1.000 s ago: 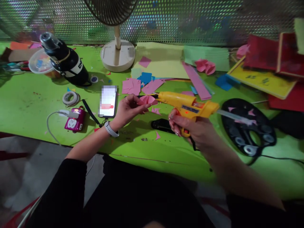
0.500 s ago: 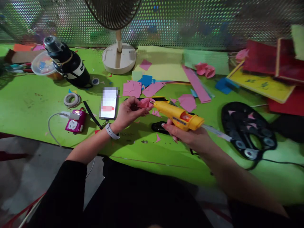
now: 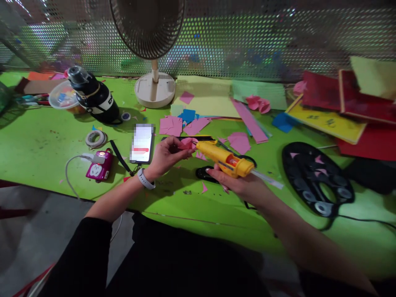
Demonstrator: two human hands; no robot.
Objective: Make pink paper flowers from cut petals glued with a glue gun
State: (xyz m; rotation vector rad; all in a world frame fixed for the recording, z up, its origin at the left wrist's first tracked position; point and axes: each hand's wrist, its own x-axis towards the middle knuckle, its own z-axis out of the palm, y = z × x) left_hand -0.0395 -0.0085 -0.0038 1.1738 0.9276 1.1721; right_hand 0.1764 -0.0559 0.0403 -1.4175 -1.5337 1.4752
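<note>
My left hand (image 3: 168, 154) pinches a small curled piece of pink paper (image 3: 187, 143) between thumb and fingers over the middle of the table. A yellow hot glue gun (image 3: 224, 157) is gripped in my right hand (image 3: 236, 181), its nozzle pointing left at the pink paper. Whether the tip touches the paper I cannot tell. A clear glue stick (image 3: 269, 179) sticks out of the gun's back end. Below the gun lies a black object (image 3: 206, 174), partly covered by my right hand. Pink paper pieces (image 3: 170, 125) lie just beyond my hands.
A phone (image 3: 142, 144), a tape roll (image 3: 95, 139) and a purple power adapter (image 3: 99, 166) lie left. Behind them stand a black bottle (image 3: 98, 101) and a fan (image 3: 154, 88). A black palette (image 3: 309, 177) is at right, below red and yellow boards (image 3: 328, 121). Pink paper flowers (image 3: 258, 104) lie further back.
The camera view has tilted up and shifted slightly, so the table sits lower. Both hands keep their holds, with the glue gun's nozzle still close to the pink paper.
</note>
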